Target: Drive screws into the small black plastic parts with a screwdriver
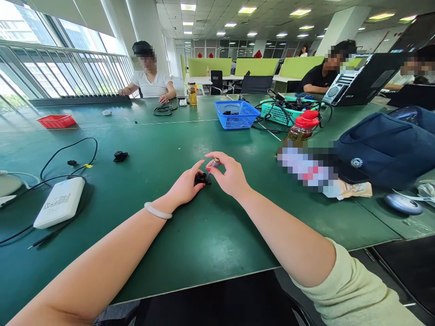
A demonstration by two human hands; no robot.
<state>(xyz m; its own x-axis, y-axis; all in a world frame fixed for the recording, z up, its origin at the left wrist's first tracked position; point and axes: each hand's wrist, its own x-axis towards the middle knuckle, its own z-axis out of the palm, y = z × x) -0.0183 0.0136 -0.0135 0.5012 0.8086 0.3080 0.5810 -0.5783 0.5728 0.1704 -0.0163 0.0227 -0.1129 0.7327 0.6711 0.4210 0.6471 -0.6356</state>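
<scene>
Pinching a slim tool (215, 162), right fingers (220, 156) seemingly work the black part (200, 179) left fingers (197, 187) grip; next needs steadiness.

At near left, a white box (60, 203) is bearing handwriting, only "25" seeming legible; at right, a blue bag (384, 147) is carrying a round, unreadable emblem (356, 162).

The broad green table (210, 244) has a smooth, softly glossy surface. The small black part (200, 178) looks like plastic; the slender silvery tool (214, 163) looks like shiny metal. The white rounded block (59, 201), blue perforated basket (234, 121) and red shallow tray (56, 122) appear smooth plastic; the navy bag (380, 145) and pale-green sleeve (350, 290), matt cloth.
</scene>
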